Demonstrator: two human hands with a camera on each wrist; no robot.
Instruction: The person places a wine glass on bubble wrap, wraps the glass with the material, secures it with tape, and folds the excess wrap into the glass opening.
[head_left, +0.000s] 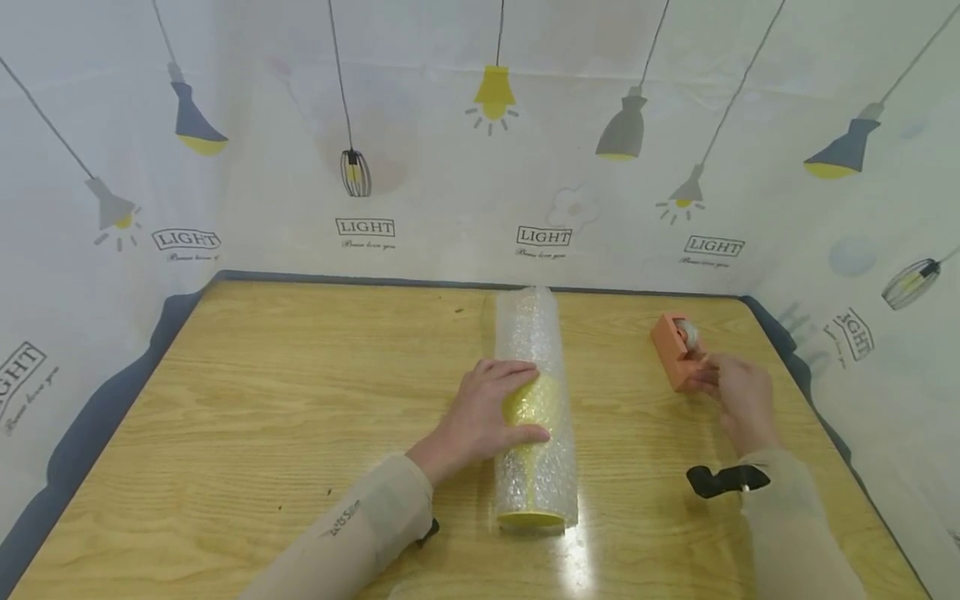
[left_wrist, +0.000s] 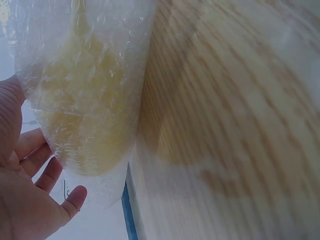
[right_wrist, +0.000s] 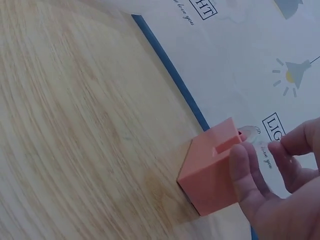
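Note:
A yellow goblet (head_left: 531, 408), rolled in clear bubble wrap (head_left: 527, 329), lies on the table with its round foot toward me. My left hand (head_left: 487, 404) grips the wrapped goblet from the left, thumb nearer me and fingers over its far part. In the left wrist view the fingers (left_wrist: 47, 172) curl round the far side of the wrap. A salmon-pink tape dispenser (head_left: 671, 354) stands at the right, a clear tape roll (head_left: 687, 333) inside. At its near end, my right hand (head_left: 738, 396) bends its fingers and appears to pinch the tape's end; the strip itself is hardly visible.
The wooden table (head_left: 315, 358) has a dark border along its back and sides. Behind it hangs a pale cloth (head_left: 435, 183) printed with lamps and lettering. A black strap (head_left: 727, 481) sits on the right sleeve.

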